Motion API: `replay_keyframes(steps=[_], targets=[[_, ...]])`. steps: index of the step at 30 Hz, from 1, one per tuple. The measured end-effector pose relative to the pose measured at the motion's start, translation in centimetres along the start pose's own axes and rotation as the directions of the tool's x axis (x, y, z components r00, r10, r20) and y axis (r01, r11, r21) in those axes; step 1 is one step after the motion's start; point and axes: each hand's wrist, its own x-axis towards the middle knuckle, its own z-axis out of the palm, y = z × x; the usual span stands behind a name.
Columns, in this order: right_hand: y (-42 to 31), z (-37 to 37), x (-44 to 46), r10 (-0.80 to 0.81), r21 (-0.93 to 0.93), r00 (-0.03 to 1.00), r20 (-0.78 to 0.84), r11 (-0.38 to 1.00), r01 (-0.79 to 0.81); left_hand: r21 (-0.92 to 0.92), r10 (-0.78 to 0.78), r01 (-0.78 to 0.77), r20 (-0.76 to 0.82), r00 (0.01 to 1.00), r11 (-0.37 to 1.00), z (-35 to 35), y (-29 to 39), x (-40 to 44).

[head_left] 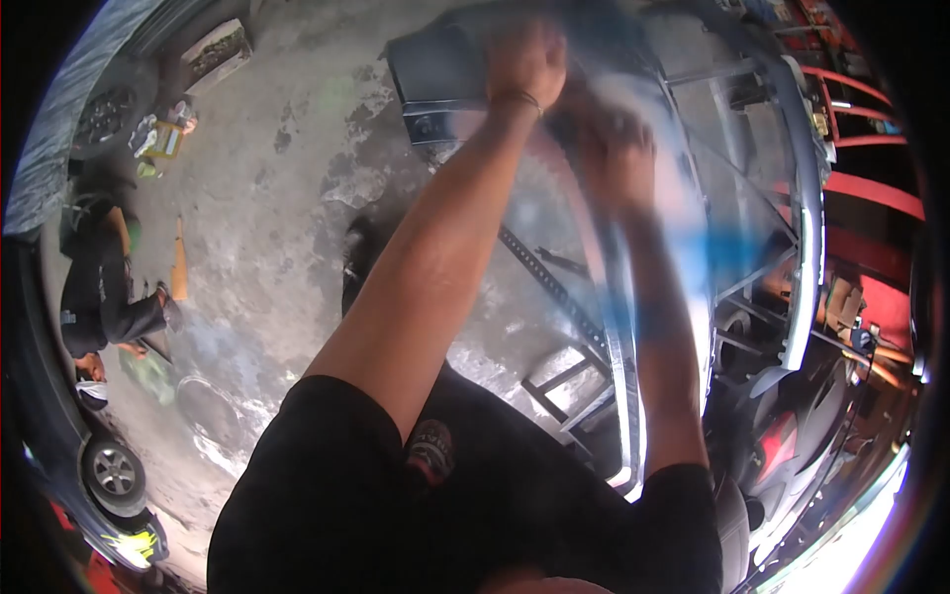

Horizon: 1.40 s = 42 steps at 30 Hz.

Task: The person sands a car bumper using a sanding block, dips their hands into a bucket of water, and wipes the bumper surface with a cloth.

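Note:
In front of me lies a long, shiny panel point(678, 188) with bluish reflections, perhaps a car body part, resting over a metal frame. My left hand point(528, 64), with a thin band at the wrist, is stretched out at its far end, beside a dark boxy part point(435, 84). Blur smears its fingers, so their pose is unclear. Nearer to me, my right hand point(625, 163) is over the panel with its fingers curled. A dark blurred shape is by its knuckles; what it is I cannot make out.
Metal stand bars point(569, 391) reach across the floor under the panel. Another curved panel point(807, 218) stands at right, near red racks point(876, 198) and a motorcycle point(782, 445). On the left, another person point(109, 282) is low on the concrete floor point(287, 228) beside a car wheel point(114, 470).

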Motion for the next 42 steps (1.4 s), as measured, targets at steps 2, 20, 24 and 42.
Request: replay_keyframes(steps=[2,20,24,42], targets=[[1.9,2.6,3.2,0.196,-0.066,0.981,-0.001,0.978,-0.195,-0.098,-0.062,0.059,-0.02,0.998,0.993,-0.3,0.0,0.0],[2.5,4.2,2.7,0.158,-0.214,0.982,-0.1,0.961,-0.176,0.091,0.058,-0.052,-0.059,0.997,0.994,-0.2,0.3,0.0],[7.3,4.8,5.3,0.222,-0.24,0.968,-0.116,0.94,-0.244,0.119,0.124,-0.112,-0.1,0.987,0.987,-0.5,-0.1,-0.3],[10.3,4.6,1.7,0.224,-0.258,0.953,-0.202,0.927,-0.273,0.088,0.079,-0.08,0.009,0.997,0.993,-0.8,0.5,0.0]])
